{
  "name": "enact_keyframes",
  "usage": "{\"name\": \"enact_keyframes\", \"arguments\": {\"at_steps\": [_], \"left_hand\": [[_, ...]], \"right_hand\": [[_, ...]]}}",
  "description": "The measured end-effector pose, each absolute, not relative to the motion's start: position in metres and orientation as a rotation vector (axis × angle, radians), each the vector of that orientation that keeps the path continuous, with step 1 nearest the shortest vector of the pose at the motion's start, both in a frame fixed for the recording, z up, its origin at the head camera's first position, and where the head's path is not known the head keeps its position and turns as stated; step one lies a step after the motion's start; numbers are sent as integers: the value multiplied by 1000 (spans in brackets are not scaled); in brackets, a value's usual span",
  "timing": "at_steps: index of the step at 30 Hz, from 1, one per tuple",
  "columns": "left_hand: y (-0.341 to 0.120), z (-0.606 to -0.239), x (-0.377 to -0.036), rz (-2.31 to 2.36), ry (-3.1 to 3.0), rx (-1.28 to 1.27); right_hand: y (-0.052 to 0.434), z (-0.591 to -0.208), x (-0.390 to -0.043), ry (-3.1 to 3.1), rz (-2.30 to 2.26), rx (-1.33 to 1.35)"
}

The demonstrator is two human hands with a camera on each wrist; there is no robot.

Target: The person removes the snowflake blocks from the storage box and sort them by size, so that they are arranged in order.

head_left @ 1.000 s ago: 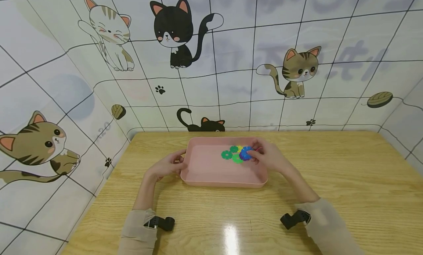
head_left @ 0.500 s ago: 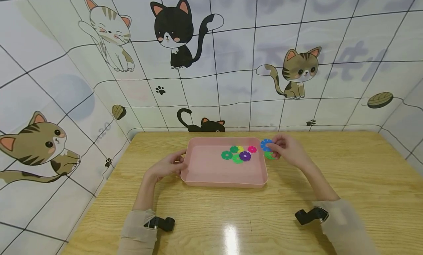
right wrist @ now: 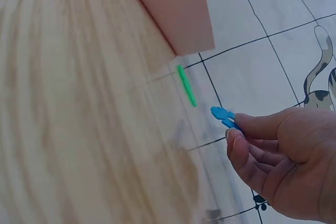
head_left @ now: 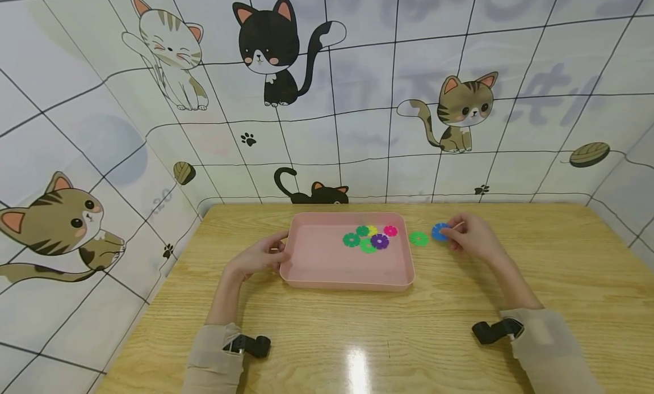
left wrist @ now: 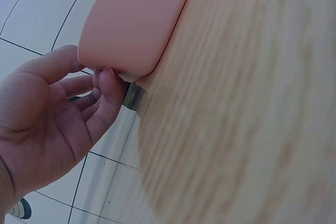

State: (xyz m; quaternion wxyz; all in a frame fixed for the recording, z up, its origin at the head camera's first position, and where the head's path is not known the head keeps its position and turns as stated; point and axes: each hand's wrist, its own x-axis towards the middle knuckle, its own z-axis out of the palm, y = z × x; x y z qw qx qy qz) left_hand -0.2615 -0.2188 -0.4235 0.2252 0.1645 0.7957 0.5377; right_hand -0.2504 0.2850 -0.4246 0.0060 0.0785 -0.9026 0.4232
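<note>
In the head view, my right hand (head_left: 475,236) pinches a blue notched snowflake disc (head_left: 439,231) between thumb and fingers, over the table right of the pink tray (head_left: 327,285). The right wrist view shows this blue disc (right wrist: 221,114) edge-on at the fingertips. A bright green disc (head_left: 419,239) lies on the table between the tray and that hand. My left hand (head_left: 258,255) holds the tray's left end, its thumb and fingers at the wall, as the left wrist view also shows. Inside the tray, at the right, lie a purple disc (head_left: 380,242), a pink disc (head_left: 390,231) and several green and yellow ones.
The wooden table (head_left: 317,337) runs back to a wall (head_left: 368,144) printed with cartoon cats and grid lines. Black wrist cameras sit on both sleeves, the left camera (head_left: 250,345) and the right camera (head_left: 495,331).
My right hand has moved from over the tray to the right, carrying the blue disc out past the green disc on the table. My left hand and the tray have stayed in place.
</note>
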Motion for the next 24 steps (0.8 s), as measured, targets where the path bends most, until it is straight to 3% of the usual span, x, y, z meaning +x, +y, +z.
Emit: {"name": "enact_keyframes", "arguments": {"at_steps": [24], "left_hand": [[-217,-424,-261,1488,2202,466]], "right_hand": [[277,-431,-256,-2975,1229,152]]}}
